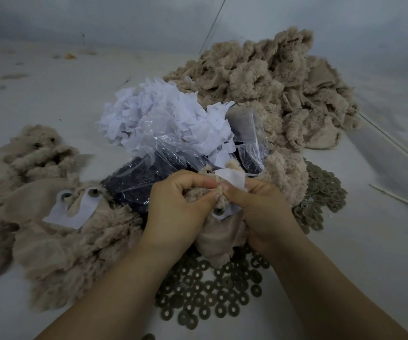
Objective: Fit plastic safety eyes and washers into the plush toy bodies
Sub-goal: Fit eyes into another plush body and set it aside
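A beige plush toy body point(219, 235), turned inside out, is held between both hands at the centre. My left hand point(177, 204) grips its left side, thumb and forefinger pinched at the top. My right hand point(265, 207) grips the right side beside a white paper patch point(231, 179). One washer on an eye post point(218, 212) shows through the patch between my thumbs. Round grey-green washers point(208, 294) lie scattered below the hands, with another heap of washers point(323, 192) to the right. A clear bag of black safety eyes point(134, 181) lies just behind my left hand.
A large heap of beige plush bodies point(271, 89) is at the back right. Plush bodies with fitted eyes point(58, 207) lie at the left. A pile of white paper patches point(158, 116) spills from a clear bag. Thin white sticks point(399, 200) lie at the right.
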The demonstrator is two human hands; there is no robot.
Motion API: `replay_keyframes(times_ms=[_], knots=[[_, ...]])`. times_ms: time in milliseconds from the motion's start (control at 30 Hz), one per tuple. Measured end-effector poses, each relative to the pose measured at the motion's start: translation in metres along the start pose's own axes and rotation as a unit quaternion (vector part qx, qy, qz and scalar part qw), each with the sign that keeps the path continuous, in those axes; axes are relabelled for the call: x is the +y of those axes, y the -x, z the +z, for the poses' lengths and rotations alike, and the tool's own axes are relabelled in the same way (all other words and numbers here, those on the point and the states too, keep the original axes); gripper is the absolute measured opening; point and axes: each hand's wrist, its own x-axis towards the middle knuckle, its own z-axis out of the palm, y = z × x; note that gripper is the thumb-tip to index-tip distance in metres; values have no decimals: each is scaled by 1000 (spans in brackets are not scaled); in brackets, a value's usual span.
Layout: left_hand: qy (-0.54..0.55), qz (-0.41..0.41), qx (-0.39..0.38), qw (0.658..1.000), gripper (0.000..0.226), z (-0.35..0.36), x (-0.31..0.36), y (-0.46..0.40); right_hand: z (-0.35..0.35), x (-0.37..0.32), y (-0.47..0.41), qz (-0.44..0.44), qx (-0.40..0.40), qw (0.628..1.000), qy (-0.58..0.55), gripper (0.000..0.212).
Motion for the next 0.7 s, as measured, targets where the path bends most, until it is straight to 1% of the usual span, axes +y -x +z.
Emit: replay_keyframes(times_ms=[133, 200, 267, 300, 333, 367, 433, 533, 600, 700], knots=[[55, -42, 20, 997, 26, 5, -2, 2, 2, 0, 1, -13, 0, 1000, -7, 15], [49, -70, 35, 996, 24, 8, -3, 2, 4, 1, 1, -26, 7, 1000, -3, 15], [33, -96, 27, 995, 14, 12, -3, 2, 6, 1, 1, -29, 8, 1000, -5, 13], [22, -102, 19, 994, 15, 13, -4, 2, 6, 1, 1, -27, 6, 1000, -11, 14], [10, -103, 10, 995, 22, 15, -5, 1, 6, 1, 2, -24, 3, 1000, -17, 15], [-5, -96, 2, 995, 27, 16, -6, 0, 6, 0, 2, -24, 1, 1000, -18, 15], [-36, -62, 2, 997, 31, 16, -6, 1, 6, 0, 3, -36, 5, 999, 1, 13], [-102, 8, 11, 995, 36, 15, -8, 0, 8, 1, 5, -93, 24, 993, 74, 10], [-126, 43, 11, 991, 40, 14, -9, 0, 9, 2, 4, -135, 32, 983, 123, 9], [-143, 69, 9, 987, 34, 16, -9, 1, 9, 4, 4, -150, 38, 977, 149, 10]])
